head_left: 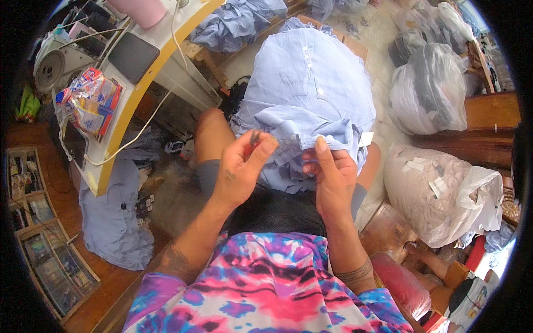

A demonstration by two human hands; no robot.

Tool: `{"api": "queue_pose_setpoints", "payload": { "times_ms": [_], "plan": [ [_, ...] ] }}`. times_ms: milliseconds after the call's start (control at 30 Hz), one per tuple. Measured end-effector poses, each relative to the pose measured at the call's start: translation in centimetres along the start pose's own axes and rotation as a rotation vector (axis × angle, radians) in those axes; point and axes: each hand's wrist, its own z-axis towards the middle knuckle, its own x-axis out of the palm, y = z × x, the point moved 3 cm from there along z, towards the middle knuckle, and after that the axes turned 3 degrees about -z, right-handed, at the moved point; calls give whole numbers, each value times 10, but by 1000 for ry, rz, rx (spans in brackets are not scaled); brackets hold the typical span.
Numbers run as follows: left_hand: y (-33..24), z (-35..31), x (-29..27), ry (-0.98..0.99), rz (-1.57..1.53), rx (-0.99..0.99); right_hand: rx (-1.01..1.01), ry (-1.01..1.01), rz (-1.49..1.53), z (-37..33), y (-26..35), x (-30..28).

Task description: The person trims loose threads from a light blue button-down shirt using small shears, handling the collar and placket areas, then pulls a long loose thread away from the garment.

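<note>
A light blue button-up shirt (311,72) is spread over my lap and the space in front of my knees, its row of pale buttons facing up. With thumb and fingers, my right hand (336,173) pinches a folded edge of the shirt, near a small white tag (365,139). Just left of that edge, my left hand (244,166) is closed in a pinch. Something small and dark shows between its fingers, too small to make out. Bunched cloth lies between and below the two hands.
At left stands a white table with a yellow edge (145,75), bearing a phone (134,57), a colourful plastic packet (91,105) and a pink container (141,11). More blue garments (114,213) hang below it. Stuffed plastic bags (430,91) line the right side, where another person's arm (430,258) shows.
</note>
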Motion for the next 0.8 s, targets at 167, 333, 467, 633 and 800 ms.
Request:
{"api": "queue_pose_setpoints", "payload": {
  "times_ms": [167, 333, 467, 633, 800],
  "plan": [
    [-10, 9, 25, 78, 146, 110, -54, 39, -201, -7, 3, 7],
    [-8, 7, 31, 98, 232, -3, 20, -16, -94, 4, -5, 3],
    [13, -11, 36, 168, 340, 19, -9, -73, -111, 28, -3, -5],
    [12, -7, 27, -5, 227, 87, 46, 58, -276, 36, 5, -14],
    [-16, 9, 32, 63, 480, 342, 70, 68, -307, 32, 4, -23]
  ]
}}
